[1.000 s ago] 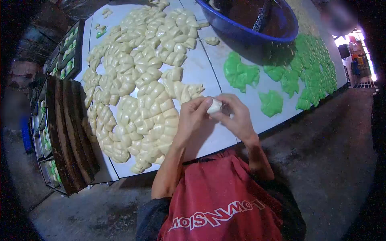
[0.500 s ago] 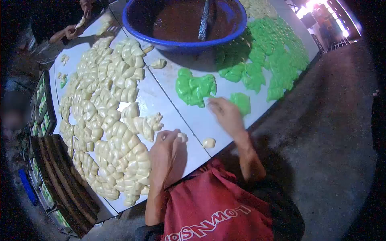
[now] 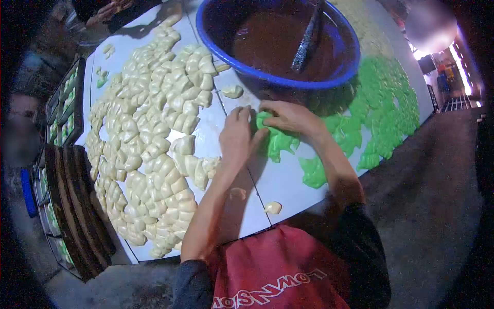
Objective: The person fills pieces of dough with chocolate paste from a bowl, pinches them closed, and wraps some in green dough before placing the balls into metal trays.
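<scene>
My right hand (image 3: 292, 118) is closed, thumb and fingers pinching the upper edge of a lump of soft green dough (image 3: 279, 144). Against that lump's left side rests my left hand (image 3: 238, 131), its fingers curled and thumb toward the green dough; what lies inside its grip is hidden. Left of it spreads a wide layer of cream-coloured dough pieces (image 3: 149, 129). A single small cream piece (image 3: 273, 207) lies near the table's front edge, and another cream piece (image 3: 232, 91) is just beyond my left hand.
A blue basin (image 3: 278, 80) of brown filling, with a metal utensil (image 3: 309, 41) in it, stands behind my hands. More green dough (image 3: 386, 108) covers the right side. Trays (image 3: 64, 105) of green-and-white pieces are at the left, near stacked dark trays (image 3: 74, 206). Another person's hands (image 3: 110, 11) are far left.
Both hands have come together at the green lump; my left hand moved forward from beside the cream dough, and my right closed on the green dough. The view has shifted.
</scene>
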The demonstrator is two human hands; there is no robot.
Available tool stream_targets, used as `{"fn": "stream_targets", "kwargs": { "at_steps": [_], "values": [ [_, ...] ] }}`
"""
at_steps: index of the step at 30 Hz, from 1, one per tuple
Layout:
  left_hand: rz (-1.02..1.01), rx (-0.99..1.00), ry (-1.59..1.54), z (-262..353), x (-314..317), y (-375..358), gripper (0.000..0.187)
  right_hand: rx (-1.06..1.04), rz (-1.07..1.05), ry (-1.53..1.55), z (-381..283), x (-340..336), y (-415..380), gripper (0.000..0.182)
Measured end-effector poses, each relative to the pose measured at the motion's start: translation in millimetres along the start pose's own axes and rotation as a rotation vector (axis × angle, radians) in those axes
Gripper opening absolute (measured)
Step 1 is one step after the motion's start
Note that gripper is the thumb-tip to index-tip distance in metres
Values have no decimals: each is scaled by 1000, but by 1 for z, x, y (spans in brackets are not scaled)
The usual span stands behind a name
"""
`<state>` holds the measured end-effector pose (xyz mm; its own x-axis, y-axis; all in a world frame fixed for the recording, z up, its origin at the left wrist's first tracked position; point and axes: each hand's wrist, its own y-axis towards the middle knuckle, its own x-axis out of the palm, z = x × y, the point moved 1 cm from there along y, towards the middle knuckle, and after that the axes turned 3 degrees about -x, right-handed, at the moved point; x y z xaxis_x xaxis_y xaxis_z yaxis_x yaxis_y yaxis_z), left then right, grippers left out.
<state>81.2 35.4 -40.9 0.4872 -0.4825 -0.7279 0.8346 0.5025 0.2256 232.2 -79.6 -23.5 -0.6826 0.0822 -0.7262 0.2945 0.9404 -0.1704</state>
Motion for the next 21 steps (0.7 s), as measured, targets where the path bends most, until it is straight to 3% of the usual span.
{"fn": "stream_targets", "kwargs": {
  "at_steps": [1,4,5,8,12,13,16,17,21],
  "values": [
    [-35,0,5,2,3,3,45,-21,-3,18,1,-2,2,42],
    [-62,44,-16,3,8,8,34,174,61,293,-5,-11,-10,42],
    [-63,28,-67,1,10,9,31,358,96,447,18,-1,-14,45],
    [-87,6,-130,-3,11,11,26,525,-91,237,-1,-34,-22,48],
    [-154,-69,-133,3,9,14,23,146,-135,348,1,-27,-19,48],
    [-208,-85,-134,-1,10,15,32,-15,-101,199,-2,-29,-18,45],
    [-250,-119,-194,0,6,15,34,-87,5,-34,-3,-20,-17,36],
    [-260,-162,-223,3,4,14,37,-9,-54,-14,-7,-24,-21,31],
    [-79,95,-146,3,10,12,49,112,30,96,-13,-27,-25,27]
  ]
}}
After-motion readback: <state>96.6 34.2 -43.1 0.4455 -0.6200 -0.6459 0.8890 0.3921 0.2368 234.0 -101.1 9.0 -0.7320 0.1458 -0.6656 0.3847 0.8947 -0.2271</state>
